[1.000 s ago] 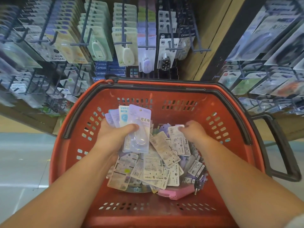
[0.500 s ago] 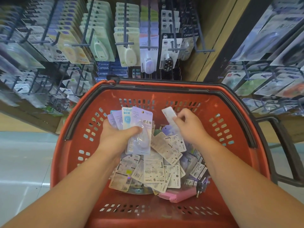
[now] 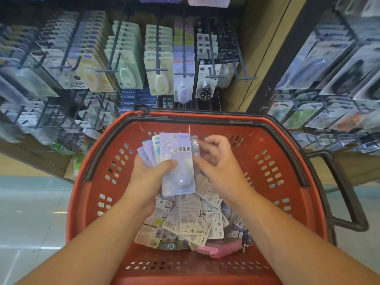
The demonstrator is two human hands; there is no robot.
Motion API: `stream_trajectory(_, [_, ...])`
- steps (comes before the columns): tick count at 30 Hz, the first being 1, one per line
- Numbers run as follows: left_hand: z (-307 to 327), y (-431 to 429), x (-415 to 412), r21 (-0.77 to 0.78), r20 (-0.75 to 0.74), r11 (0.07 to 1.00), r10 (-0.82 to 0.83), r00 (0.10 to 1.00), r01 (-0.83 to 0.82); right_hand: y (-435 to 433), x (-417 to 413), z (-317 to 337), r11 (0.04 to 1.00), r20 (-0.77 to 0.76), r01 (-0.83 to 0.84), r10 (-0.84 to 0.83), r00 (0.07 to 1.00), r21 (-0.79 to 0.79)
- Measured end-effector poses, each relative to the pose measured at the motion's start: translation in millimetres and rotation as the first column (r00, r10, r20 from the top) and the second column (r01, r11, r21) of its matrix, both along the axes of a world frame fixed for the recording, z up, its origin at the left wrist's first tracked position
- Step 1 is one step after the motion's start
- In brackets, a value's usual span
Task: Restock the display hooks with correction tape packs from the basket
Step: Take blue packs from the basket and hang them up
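As left hand (image 3: 151, 177) grips fanned packs (image 3: 176, 161) (lilac front) | right hand (image 3: 218, 165) touching

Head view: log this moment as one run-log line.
left hand: holds fanned packs | right hand: adding a clear pack to fan | basket: packs remain | hooks: none hung yet

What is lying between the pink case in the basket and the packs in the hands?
In the head view, a loose pile of correction tape packs fills the stretch between the pink case and the held fan of packs.
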State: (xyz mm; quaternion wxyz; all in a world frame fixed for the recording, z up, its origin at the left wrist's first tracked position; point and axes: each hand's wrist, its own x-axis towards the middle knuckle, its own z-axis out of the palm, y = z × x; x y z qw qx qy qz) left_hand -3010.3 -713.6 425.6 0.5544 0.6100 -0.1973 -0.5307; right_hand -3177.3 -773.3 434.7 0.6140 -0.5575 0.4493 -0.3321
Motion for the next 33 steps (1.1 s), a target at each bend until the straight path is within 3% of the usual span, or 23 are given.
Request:
stream_trajectory(5, [3.9, 2.6, -3.5, -0.069, -0.077, 0.997, -0.045, 0.996, 0.04, -3.6, -1.3, -0.7, 0.998, -0.047, 0.003, 0.0, 0.999, 0.067])
stream_trajectory(8, [7.5, 6.1, -5.8, -0.086, -0.125, 0.993, -0.089, 0.988, 0.078, -3.7, -0.5, 1.4, 0.984, 0.013, -0.029, 0.027, 1.0, 0.178])
stream_trajectory(15, [15.9, 11.0, -7.2, -0.117, -0.273, 0.979, -0.192, 0.943, 0.166, -4.5, -1.8, 7.7, 0.996, -0.008, -0.026, 0.027, 1.0, 0.088])
stream_trajectory(21, [21.2, 9.2, -7.4, -0.136, -0.204, 0.958, -0.276, 0.939, 0.252, -4.0, -5.8, 15.1, 0.995, 0.002, -0.051, 0.051, 0.999, 0.086])
stream_trajectory(25, [24.4, 3.1, -4.4, -0.145, -0.13, 0.973, -0.199, 0.971, 0.18, -11.1, -9.3, 21.7, 0.992, 0.05, -0.053, 0.047, 0.998, 0.113])
stream_trajectory(30, [36.7, -1.2, 5.5, -0.185, -0.028, 0.982, -0.031, 0.999, 0.025, -32.4, -20.2, 34.9, 0.969, 0.047, -0.239, 0.236, 0.971, 0.061])
stream_trajectory(33, [48.3, 2.8, 11.9, -0.214, 0.021, 0.973, 0.098, 0.995, -0.091, -47.2, -23.9, 47.2, 0.98, 0.023, -0.197, 0.198, 0.98, -0.016])
